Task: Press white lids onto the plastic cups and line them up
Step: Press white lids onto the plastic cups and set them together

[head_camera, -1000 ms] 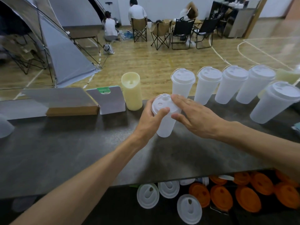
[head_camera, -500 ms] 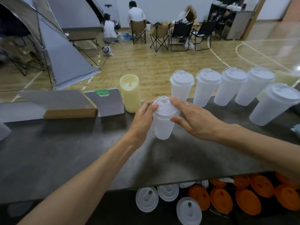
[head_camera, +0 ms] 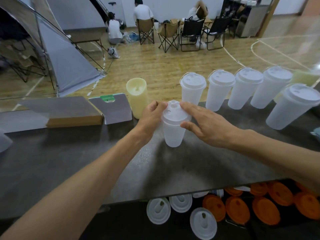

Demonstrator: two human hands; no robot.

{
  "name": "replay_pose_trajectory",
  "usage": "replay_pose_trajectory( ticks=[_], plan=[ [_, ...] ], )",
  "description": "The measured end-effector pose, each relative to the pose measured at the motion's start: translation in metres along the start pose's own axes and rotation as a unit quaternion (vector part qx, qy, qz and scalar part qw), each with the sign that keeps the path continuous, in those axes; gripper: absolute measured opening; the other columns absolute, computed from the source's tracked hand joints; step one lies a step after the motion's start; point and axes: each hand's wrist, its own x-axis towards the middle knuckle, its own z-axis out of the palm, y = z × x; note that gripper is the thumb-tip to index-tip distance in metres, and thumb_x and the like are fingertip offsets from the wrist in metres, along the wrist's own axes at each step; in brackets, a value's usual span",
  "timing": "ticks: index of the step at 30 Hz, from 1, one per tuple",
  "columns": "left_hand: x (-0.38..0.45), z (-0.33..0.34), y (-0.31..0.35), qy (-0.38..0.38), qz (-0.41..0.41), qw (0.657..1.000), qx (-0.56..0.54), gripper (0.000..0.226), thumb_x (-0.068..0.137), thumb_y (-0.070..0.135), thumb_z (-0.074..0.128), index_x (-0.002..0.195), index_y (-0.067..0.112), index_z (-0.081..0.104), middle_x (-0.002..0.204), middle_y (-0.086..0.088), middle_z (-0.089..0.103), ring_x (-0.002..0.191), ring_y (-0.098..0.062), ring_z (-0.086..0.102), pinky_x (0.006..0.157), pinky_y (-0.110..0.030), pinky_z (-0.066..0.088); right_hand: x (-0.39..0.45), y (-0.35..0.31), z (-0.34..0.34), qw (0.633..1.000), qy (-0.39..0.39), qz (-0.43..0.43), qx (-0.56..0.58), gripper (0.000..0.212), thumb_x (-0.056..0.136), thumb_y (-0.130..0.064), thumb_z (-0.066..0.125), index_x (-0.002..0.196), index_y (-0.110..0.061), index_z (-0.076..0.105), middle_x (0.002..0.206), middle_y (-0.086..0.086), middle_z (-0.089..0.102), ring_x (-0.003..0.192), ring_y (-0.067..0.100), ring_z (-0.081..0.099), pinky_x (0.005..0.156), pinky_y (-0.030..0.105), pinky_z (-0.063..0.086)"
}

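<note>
Cup (head_camera: 173, 134) stands upright between both hands, left of the lidded row (head_camera: 220, 89); left hand (head_camera: 152, 116) grips its lid (head_camera: 174, 112), right hand (head_camera: 206, 125) presses with straight fingers.

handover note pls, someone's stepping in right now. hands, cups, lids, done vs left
Left hand: fingers curled round the cup in hand, at its lid.
Right hand: fingers fairly straight, resting on the lid's right side.
The cup stands on the counter, apart from the row. Whether its lid is fully seated cannot be told.
Done: five lidded cups in a row at the counter's far right edge.
Left: finish this lid and set the cup at the row's left end. Spare white lids and orange lids lie below the near edge.
</note>
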Motion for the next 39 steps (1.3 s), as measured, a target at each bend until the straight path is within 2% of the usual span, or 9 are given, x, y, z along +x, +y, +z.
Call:
replay_pose_trajectory(
  ticks=[3,6,9,12,20,23,25,29,39],
  plan=[
    [-0.001,-0.005,0.015,0.007,0.103,0.981,0.163,0.023,0.100,0.024,0.053,0.119,0.012,0.062,0.115,0.000,0.065,0.104,-0.014,0.061,0.086,-0.025,0.049,0.000,-0.002,-0.003,1.000,0.000,0.003,-0.001,0.069,0.096,-0.056,0.040,0.153,-0.023,0.019,0.158,-0.002,0.027,0.142,0.021,0.031,0.113,0.037,0.027],
    [-0.011,-0.013,0.022,0.015,0.294,0.874,0.387,0.039,0.101,0.026,0.046,0.137,0.016,0.055,0.138,-0.001,0.056,0.123,-0.016,0.053,0.104,-0.031,0.041,-0.001,-0.003,-0.004,1.000,-0.007,0.004,-0.004,0.070,0.096,-0.055,0.040,0.154,-0.022,0.019,0.159,-0.001,0.026,0.143,0.019,0.028,0.113,0.033,0.024],
    [-0.018,-0.017,0.022,0.002,0.337,0.775,0.534,0.045,0.097,0.031,0.038,0.137,0.021,0.057,0.147,0.004,0.051,0.136,-0.017,0.044,0.110,-0.036,0.031,-0.001,-0.003,-0.004,1.000,-0.008,0.001,-0.007,0.071,0.097,-0.055,0.039,0.155,-0.020,0.017,0.159,-0.001,0.024,0.144,0.016,0.025,0.114,0.030,0.021],
    [-0.020,-0.018,0.015,0.006,0.360,0.727,0.584,0.045,0.097,0.029,0.037,0.138,0.021,0.056,0.145,0.004,0.054,0.136,-0.018,0.045,0.110,-0.034,0.030,-0.001,-0.002,-0.002,1.000,-0.004,-0.007,-0.009,0.070,0.097,-0.054,0.039,0.155,-0.020,0.017,0.159,-0.001,0.024,0.144,0.015,0.025,0.114,0.028,0.020],
    [-0.020,-0.017,0.020,-0.032,0.331,0.745,0.578,0.052,0.098,0.044,0.031,0.142,0.022,0.048,0.146,0.001,0.050,0.133,-0.020,0.046,0.110,-0.036,0.032,0.002,0.000,-0.006,1.000,-0.020,0.000,-0.005,0.072,0.096,-0.056,0.040,0.155,-0.022,0.017,0.159,-0.003,0.025,0.143,0.019,0.030,0.114,0.039,0.027],
    [-0.024,-0.033,0.021,-0.088,0.206,0.867,0.445,0.078,0.088,0.065,0.053,0.151,0.028,0.028,0.141,0.005,0.045,0.128,-0.013,0.046,0.108,-0.036,0.038,0.001,0.001,-0.010,0.999,-0.021,-0.001,0.038,0.070,0.094,-0.054,0.047,0.153,-0.022,0.024,0.156,-0.002,0.033,0.140,0.018,0.034,0.114,0.039,0.031],
    [-0.028,-0.037,0.019,-0.133,0.137,0.910,0.368,0.088,0.081,0.056,0.070,0.151,0.026,0.026,0.133,0.010,0.051,0.120,-0.007,0.055,0.105,-0.034,0.045,0.003,0.001,-0.012,0.996,-0.013,-0.003,0.083,0.067,0.092,-0.049,0.057,0.149,-0.022,0.034,0.150,-0.003,0.043,0.134,0.012,0.040,0.110,0.030,0.034],
    [-0.021,-0.018,0.026,-0.150,0.141,0.916,0.344,0.076,0.078,0.040,0.081,0.142,0.022,0.043,0.120,0.004,0.063,0.106,-0.010,0.065,0.096,-0.038,0.053,0.001,0.013,-0.030,0.991,-0.006,0.007,0.136,0.065,0.081,-0.043,0.073,0.138,-0.024,0.048,0.132,-0.010,0.058,0.112,-0.004,0.049,0.088,0.009,0.037],
    [0.037,0.149,0.052,-0.212,0.165,0.899,0.345,0.075,0.069,0.038,0.088,0.129,0.017,0.048,0.107,0.002,0.063,0.094,-0.014,0.067,0.085,-0.037,0.057,-0.045,0.139,-0.129,0.988,-0.078,0.135,-0.018,0.074,0.069,-0.050,0.080,0.134,-0.026,0.053,0.120,-0.009,0.063,0.099,0.004,0.058,0.078,0.021,0.040]
  ],
)
